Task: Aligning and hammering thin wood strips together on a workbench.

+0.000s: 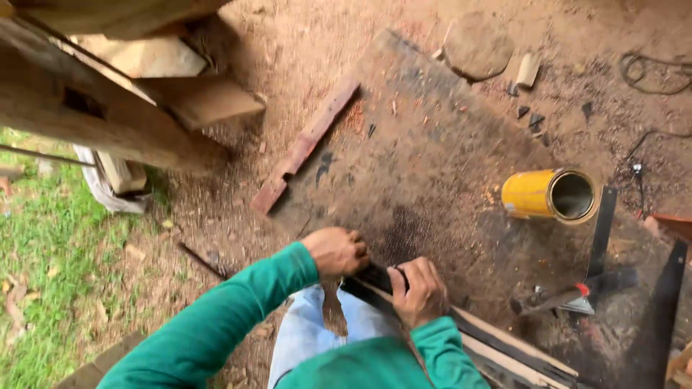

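Pressing down on the near end of a dark strip (375, 277), both hands are meeting at the lower middle of the frame. The left hand (336, 252) is curling its grip over the strip's tip, fingers folded together on top, probably pinning it against the big dusty board (432, 180) beneath. The right hand (420, 292) is clamping its grip around the strip just beside the left, where the strip is lying on a pale wooden slat (504, 346) running off toward the lower right; holding it in two places is likely keeping it from sliding. Farther out, a yellow can (548, 194) is lying on its side at the right, open mouth facing right. Below it a dark tool with a red spot (559, 297) is resting on the board. A reddish plank (306, 144) is lying along the board's upper left edge, with grass (43, 252) at far left.
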